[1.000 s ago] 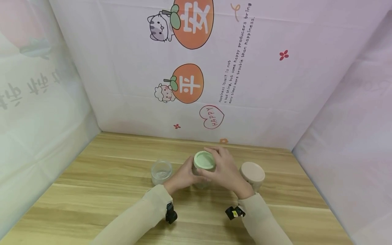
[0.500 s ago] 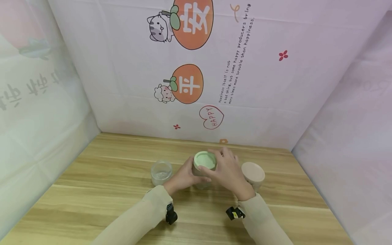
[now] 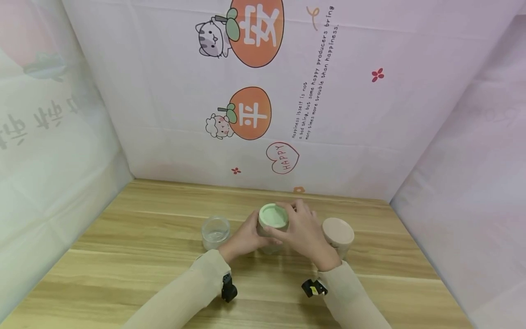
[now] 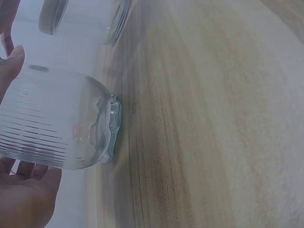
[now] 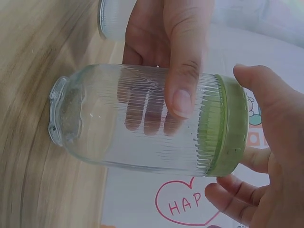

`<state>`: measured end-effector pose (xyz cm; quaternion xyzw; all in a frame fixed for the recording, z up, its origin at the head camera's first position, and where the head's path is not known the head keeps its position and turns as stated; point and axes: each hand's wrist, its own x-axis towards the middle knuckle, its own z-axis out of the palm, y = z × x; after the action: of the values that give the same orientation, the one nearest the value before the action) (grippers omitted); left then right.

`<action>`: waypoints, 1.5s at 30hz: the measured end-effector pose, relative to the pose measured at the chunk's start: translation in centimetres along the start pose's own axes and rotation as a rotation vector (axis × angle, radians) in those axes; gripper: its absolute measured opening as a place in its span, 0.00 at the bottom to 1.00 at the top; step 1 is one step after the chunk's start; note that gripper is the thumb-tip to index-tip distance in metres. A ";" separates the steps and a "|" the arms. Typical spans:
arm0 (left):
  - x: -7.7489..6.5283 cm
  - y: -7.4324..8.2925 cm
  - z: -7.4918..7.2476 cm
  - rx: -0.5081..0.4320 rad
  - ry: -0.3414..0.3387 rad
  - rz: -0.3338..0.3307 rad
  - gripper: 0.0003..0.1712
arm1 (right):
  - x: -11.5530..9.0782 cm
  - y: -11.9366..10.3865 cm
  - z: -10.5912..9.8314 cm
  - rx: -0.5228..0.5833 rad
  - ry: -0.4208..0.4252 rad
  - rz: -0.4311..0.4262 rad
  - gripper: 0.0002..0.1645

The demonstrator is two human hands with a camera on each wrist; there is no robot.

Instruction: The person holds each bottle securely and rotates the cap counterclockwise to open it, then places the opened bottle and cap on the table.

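Note:
A clear ribbed glass jar (image 5: 142, 156) with a green lid (image 3: 273, 215) stands between both hands in the head view. My left hand (image 3: 245, 235) wraps round its body, thumb on the near side and fingers behind, visible through the glass in the right wrist view. My right hand (image 3: 306, 230) holds the lid by its rim, with the thumb on one side and fingers on the other. The lid sits over the jar's mouth. In the left wrist view the jar's scalloped base (image 4: 113, 128) is close to the wood; contact cannot be told.
An open glass jar (image 3: 215, 233) stands left of the left hand. Another jar with a beige lid (image 3: 338, 231) stands just right of the right hand. The wooden table (image 3: 164, 196) ends at printed cloth walls (image 3: 349, 160) behind and at both sides.
My right hand's fingers slid rightward round the green lid's rim half a second ago, and now sit back further left on it. My left hand keeps its grip; the jar stays in place.

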<state>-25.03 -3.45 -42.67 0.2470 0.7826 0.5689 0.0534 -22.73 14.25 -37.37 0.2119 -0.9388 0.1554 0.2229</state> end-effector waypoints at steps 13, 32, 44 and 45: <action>-0.1 -0.5 -0.1 0.005 0.002 -0.009 0.50 | 0.0 0.3 0.7 0.065 -0.011 -0.098 0.44; -0.9 1.9 -0.3 -0.020 -0.024 0.002 0.49 | 0.4 0.1 1.4 0.202 -0.081 -0.115 0.41; -0.8 1.9 -0.6 -0.036 -0.047 0.039 0.48 | 0.9 0.2 1.8 0.279 -0.116 -0.121 0.38; -0.8 2.0 -0.6 -0.035 -0.046 0.041 0.48 | 1.0 0.2 1.8 0.283 -0.113 -0.128 0.39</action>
<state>-23.92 -3.89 -40.82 0.2750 0.7660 0.5774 0.0641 -24.25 13.44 -38.50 0.3089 -0.9031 0.2595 0.1471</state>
